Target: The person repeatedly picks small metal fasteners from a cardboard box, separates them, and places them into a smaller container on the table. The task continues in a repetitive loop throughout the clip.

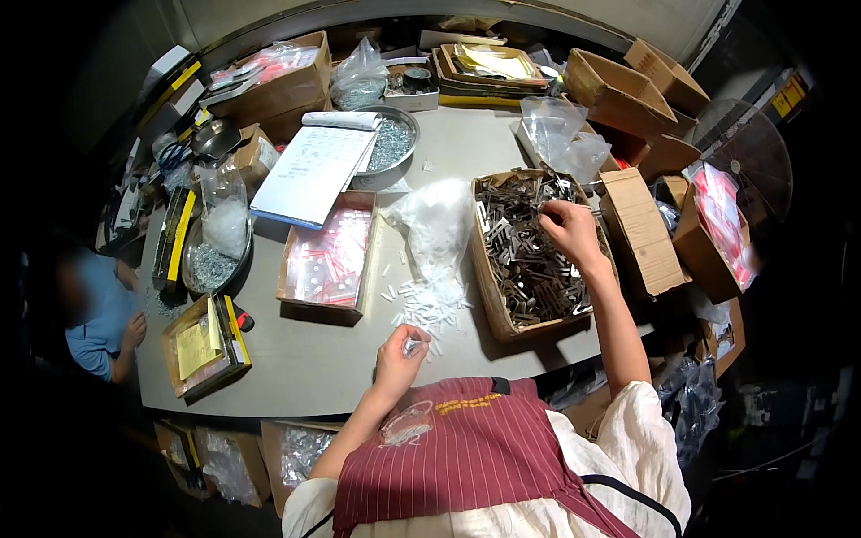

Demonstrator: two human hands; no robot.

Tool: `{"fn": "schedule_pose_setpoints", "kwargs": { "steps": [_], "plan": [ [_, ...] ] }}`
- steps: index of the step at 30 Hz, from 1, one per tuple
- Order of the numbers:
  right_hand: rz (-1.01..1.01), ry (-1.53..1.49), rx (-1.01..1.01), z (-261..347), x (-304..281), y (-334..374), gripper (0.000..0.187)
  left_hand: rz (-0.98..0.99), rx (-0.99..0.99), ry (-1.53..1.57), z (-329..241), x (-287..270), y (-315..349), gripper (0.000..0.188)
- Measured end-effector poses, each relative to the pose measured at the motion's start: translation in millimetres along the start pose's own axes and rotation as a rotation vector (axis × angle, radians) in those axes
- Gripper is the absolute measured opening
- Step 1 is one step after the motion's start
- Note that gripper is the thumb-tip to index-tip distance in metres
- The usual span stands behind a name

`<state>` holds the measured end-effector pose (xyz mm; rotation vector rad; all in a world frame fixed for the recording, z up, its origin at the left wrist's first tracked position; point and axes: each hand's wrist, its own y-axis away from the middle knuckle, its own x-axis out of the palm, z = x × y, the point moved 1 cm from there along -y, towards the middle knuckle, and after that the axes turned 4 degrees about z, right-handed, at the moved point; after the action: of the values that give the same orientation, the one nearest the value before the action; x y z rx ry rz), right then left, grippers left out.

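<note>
The left hand is at the near edge of the tabletop, left of its middle, fingers curled around a small, pale, shiny piece too blurred to identify. The right hand is over the far right part of an open cardboard box, thumb and fingertips drawn together at the dark metal pieces that fill it; I cannot tell whether it grasps 1 of them. This box stands toward the tabletop's right edge.

Just beyond the left hand, short white tubes lie in a loose pile, a few scattered apart, in front of a clear plastic bag with white contents. Left of the bag, a shallow box contains red-and-white packets. Behind that box, a notepad with handwriting lies tilted, overlapping a round metal bowl of small metal parts toward the far edge.

Near the left edge are a 2nd round vessel of metal parts, with a bag of white pieces on it, and, by the near left corner, a small box bearing a yellow note. More cardboard boxes line the far edge, and 1 person in blue is beyond the left edge.
</note>
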<state>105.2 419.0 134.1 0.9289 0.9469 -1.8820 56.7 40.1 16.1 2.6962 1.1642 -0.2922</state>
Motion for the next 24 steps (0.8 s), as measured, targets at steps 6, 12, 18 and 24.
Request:
{"fn": "schedule_pose_setpoints", "kwargs": {
  "steps": [6,12,18,24],
  "plan": [
    [0.182,-0.032,-0.086,-25,10,7,0.016,0.041,0.065,0.022,-5,9,-7,0.013],
    [0.271,0.143,-0.205,-31,28,-7,0.032,0.058,0.074,-0.033,-12,7,-7,0.013],
    [0.407,0.255,-0.279,-2,24,18,0.042,0.001,0.034,-0.013,-9,-1,3,0.013],
    [0.439,0.42,-0.416,6,46,48,0.029,0.043,0.062,0.01,-8,6,1,0.014]
  ]
}}
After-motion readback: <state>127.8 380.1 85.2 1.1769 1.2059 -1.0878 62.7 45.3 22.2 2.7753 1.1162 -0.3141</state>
